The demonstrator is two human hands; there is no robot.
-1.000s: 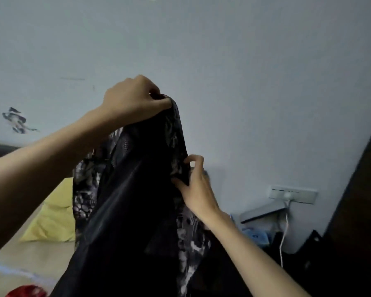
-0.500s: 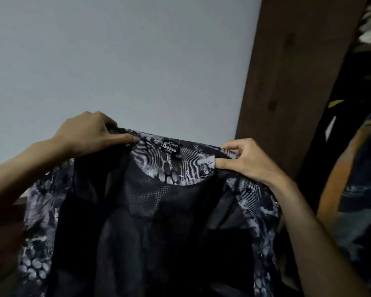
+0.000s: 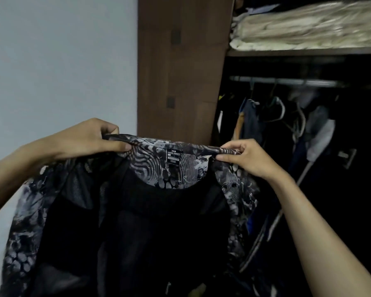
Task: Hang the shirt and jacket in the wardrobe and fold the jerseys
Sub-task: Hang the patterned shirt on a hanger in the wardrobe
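The left hand [image 3: 90, 136] and right hand [image 3: 246, 157] are each pinching the patterned jacket [image 3: 169, 174] by its collar. Keeping the shoulders spread should be easing a hanger [image 3: 276, 106] in.

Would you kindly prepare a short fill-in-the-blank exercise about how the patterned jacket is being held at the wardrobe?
1. Both hands pinch the black-and-grey patterned jacket at its ____.
2. The small black label sits between the left hand and the ____ hand.
3. Inside the brown wooden wardrobe, clothes hang from a metal ____.
4. Cream folded bedding lies on the shelf ____ the rail.

Missing words: collar; right; rail; above
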